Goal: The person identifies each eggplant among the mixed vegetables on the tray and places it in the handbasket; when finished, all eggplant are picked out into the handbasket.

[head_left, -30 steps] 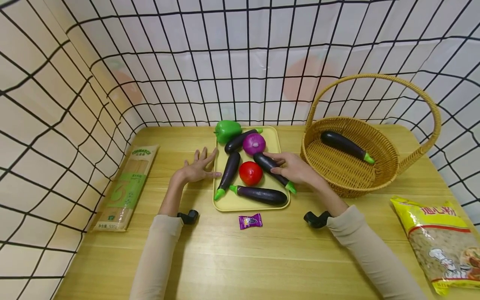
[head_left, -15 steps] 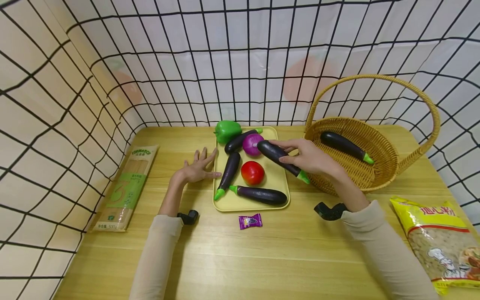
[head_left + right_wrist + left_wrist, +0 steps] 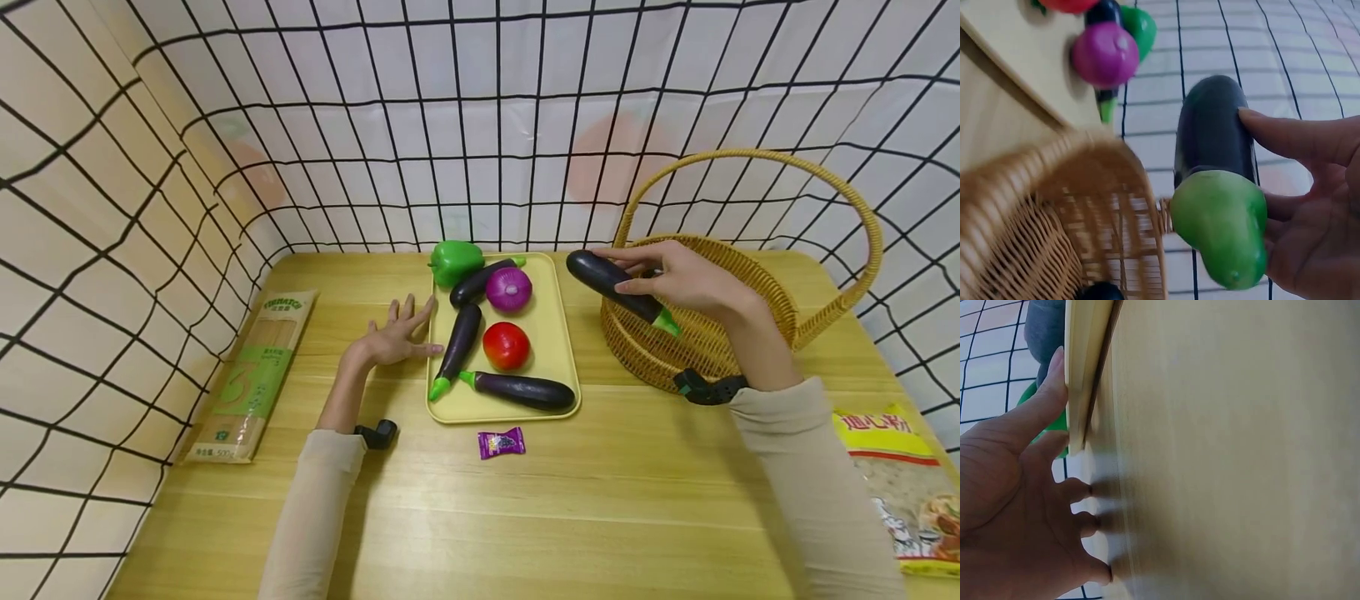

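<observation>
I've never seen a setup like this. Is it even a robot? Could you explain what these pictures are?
No robot here: these are a person's two bare hands. The widest picture comes from a camera worn on the head, looking forward and down. The other two come from cameras worn on the wrists, each watching its own hand.

On the wooden table is a yellow tray with a green pepper, a purple onion, a tomato and three eggplants. Around it are a candy packet, a spaghetti pack, a yellow-topped bag and a wicker basket.

The right hand holds another eggplant in the air near the basket's left rim. The left hand is spread at the tray's left edge, holding nothing.
</observation>
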A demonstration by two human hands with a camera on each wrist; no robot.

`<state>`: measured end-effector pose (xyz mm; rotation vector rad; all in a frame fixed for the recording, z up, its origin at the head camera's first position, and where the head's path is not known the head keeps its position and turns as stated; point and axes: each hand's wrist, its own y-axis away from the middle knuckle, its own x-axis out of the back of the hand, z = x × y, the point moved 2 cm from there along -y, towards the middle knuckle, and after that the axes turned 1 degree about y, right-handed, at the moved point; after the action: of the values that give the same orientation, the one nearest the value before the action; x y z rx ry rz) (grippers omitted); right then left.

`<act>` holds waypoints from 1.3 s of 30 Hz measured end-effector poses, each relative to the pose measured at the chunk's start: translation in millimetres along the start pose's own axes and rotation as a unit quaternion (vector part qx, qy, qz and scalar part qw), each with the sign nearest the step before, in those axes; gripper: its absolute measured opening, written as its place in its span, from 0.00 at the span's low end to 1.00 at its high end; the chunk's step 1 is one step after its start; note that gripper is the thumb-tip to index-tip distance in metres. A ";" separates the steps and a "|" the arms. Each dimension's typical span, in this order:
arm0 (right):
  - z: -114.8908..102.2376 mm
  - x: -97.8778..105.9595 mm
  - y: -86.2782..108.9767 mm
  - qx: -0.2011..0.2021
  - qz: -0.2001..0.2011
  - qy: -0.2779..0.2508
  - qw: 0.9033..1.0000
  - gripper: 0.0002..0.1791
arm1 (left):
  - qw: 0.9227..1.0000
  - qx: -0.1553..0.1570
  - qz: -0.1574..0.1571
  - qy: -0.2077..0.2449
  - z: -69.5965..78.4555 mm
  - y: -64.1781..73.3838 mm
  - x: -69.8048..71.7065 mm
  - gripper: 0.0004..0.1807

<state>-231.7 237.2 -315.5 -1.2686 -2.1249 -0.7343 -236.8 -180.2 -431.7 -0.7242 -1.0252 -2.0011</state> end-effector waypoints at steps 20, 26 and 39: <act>56.2 32.6 6.8 -0.010 -0.066 0.000 0.998 0.30 | 1.000 -0.001 -0.002 -0.003 2.2 -1.4 1.6 0.52; 73.2 33.6 3.3 -0.060 -0.076 0.002 0.995 0.31 | 1.000 0.001 0.000 -0.001 2.4 -1.1 1.1 0.52; 99.0 30.4 -11.0 -0.125 -0.050 0.017 0.991 0.30 | 1.000 -0.001 -0.001 0.009 0.1 -0.5 -0.5 0.52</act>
<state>-271.5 319.6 -365.4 -1.2696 -2.1315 -1.0865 -236.9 -179.7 -432.2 -0.7051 -1.0141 -2.0081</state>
